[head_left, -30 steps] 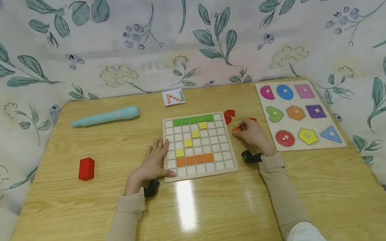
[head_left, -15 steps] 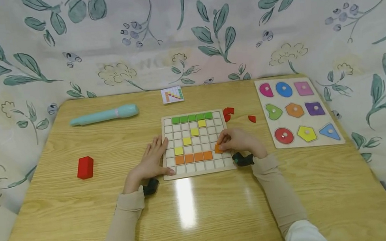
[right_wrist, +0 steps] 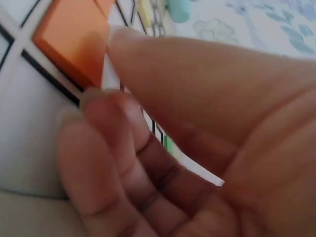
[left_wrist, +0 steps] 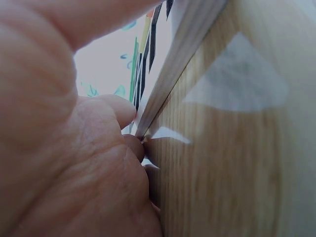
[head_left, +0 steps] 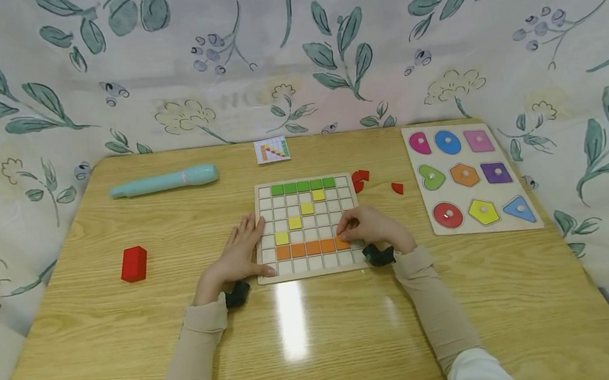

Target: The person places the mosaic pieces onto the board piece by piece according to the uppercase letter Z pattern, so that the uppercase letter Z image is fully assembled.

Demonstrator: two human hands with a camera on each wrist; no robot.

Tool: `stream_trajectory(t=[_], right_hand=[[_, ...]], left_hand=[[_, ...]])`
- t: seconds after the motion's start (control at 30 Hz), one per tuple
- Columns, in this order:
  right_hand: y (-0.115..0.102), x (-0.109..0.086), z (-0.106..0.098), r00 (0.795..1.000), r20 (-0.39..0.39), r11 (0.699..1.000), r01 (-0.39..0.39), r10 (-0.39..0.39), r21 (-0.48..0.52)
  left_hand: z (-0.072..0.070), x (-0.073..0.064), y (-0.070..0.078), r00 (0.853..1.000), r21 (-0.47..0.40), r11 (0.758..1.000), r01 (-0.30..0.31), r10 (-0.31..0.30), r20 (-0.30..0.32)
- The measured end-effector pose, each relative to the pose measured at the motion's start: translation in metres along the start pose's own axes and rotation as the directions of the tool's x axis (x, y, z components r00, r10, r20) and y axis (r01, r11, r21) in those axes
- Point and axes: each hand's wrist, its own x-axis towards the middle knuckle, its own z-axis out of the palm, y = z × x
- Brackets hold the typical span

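Note:
A wooden grid board lies on the table with a green tile row, a yellow diagonal and an orange row. My left hand rests at the board's left edge, fingers spread and thumb on its near left corner. In the left wrist view, that hand's palm lies beside the board's side edge. My right hand is over the board's right part, thumb and fingertips pinching an orange square tile at the right end of the orange row. The right wrist view has the tile at the fingertips.
Several red quarter-round pieces lie by the board's upper right, one red piece farther right. A shape puzzle board stands at right. A pattern card, a teal pen-like stick and a red block lie behind and left.
My right hand has carried the orange tile from right of the board, leftward onto the grid, down to the end of the orange row. The left hand has stayed in place.

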Motion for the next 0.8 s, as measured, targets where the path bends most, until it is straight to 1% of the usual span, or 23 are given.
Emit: stream_trajectory(t=[0.03,0.1,0.2,0.27,0.3,0.4,0.5,0.53,0.57,0.63,0.7,0.73,0.77,0.8], right_hand=[[0.002,0.001,-0.001,1.0,-0.021,1.0,0.001,0.0,0.012],[0.006,0.002,-0.004,0.996,-0.086,1.0,-0.009,0.011,0.024],[0.008,0.002,-0.007,0.983,-0.179,0.999,-0.03,0.036,0.04],[0.007,0.002,-0.008,0.978,-0.204,0.999,-0.041,0.047,0.031],[0.005,0.001,-0.007,0.98,-0.192,0.999,-0.042,0.046,0.024],[-0.003,0.002,-0.004,0.993,-0.105,0.998,-0.053,0.051,-0.015],[-0.01,0.004,-0.001,0.999,-0.026,0.996,-0.049,0.047,-0.075],[-0.011,0.005,-0.001,0.999,-0.014,0.995,-0.047,0.046,-0.085],[-0.011,0.007,-0.001,0.999,-0.017,0.995,-0.047,0.045,-0.086],[-0.007,0.011,-0.003,0.997,-0.056,0.997,-0.048,0.045,-0.06],[-0.001,0.016,-0.006,0.988,-0.14,0.998,-0.061,0.058,-0.016],[0.003,0.019,-0.008,0.977,-0.201,0.998,-0.07,0.068,-0.003],[0.007,0.022,-0.011,0.96,-0.268,0.997,-0.077,0.079,0.017],[0.011,0.024,-0.013,0.939,-0.332,0.996,-0.087,0.093,0.033]], left_hand=[[0.0,0.0,0.0,1.0,0.0,1.0,-0.001,0.001,0.0],[0.0,0.0,0.0,1.0,-0.002,1.0,-0.008,0.008,-0.003],[0.001,0.0,0.0,1.0,-0.01,1.0,-0.014,0.014,-0.004],[0.0,0.0,0.0,1.0,-0.009,1.0,-0.016,0.016,-0.005],[0.0,0.0,-0.001,1.0,-0.007,1.0,-0.017,0.017,-0.006],[-0.002,-0.001,0.0,1.0,-0.004,1.0,-0.017,0.017,-0.008],[-0.005,-0.001,0.001,1.0,-0.006,1.0,-0.015,0.015,-0.012],[-0.005,-0.001,0.002,1.0,-0.005,1.0,-0.012,0.012,-0.011],[-0.006,-0.001,0.002,1.0,-0.002,1.0,-0.007,0.007,-0.01],[-0.006,-0.001,0.003,1.0,0.005,1.0,-0.001,0.001,-0.01],[-0.005,-0.002,0.003,1.0,0.011,1.0,0.007,-0.007,-0.007],[-0.004,-0.002,0.003,1.0,0.01,1.0,0.007,-0.007,-0.007],[-0.003,-0.002,0.003,1.0,0.01,1.0,0.007,-0.007,-0.007],[-0.001,-0.003,0.003,1.0,0.012,1.0,0.007,-0.007,-0.009]])
